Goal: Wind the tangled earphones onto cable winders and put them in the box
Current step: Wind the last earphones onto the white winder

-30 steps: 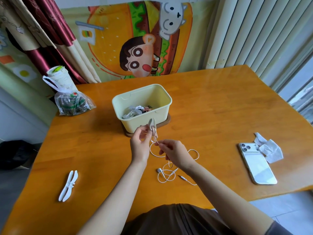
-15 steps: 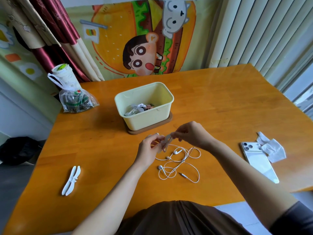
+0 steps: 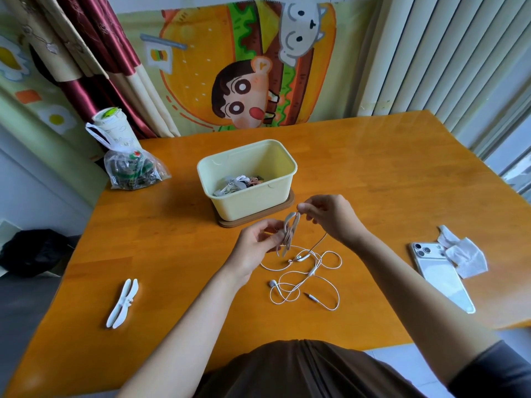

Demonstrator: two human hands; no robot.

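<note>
My left hand (image 3: 258, 242) holds a pale pink cable winder (image 3: 290, 234) upright just in front of the box. My right hand (image 3: 330, 216) pinches the white earphone cable near the winder's top. The rest of the white earphones (image 3: 304, 277) lies in loose tangled loops on the table below both hands, with one earbud and the plug showing. The pale yellow box (image 3: 230, 206) stands on a brown base and holds several wound earphones. A spare white cable winder (image 3: 123, 303) lies flat at the near left.
A smartphone (image 3: 442, 277) lies face down at the right beside a crumpled white tissue (image 3: 462, 254). A clear plastic bag (image 3: 132, 173) with a white cup behind it sits at the far left. The wooden table (image 3: 373, 173) ends at a near edge by my torso.
My right hand rose from below the winder to its top, carrying the cable up and around. My left hand turned the winder. The camera view shifted slightly.
</note>
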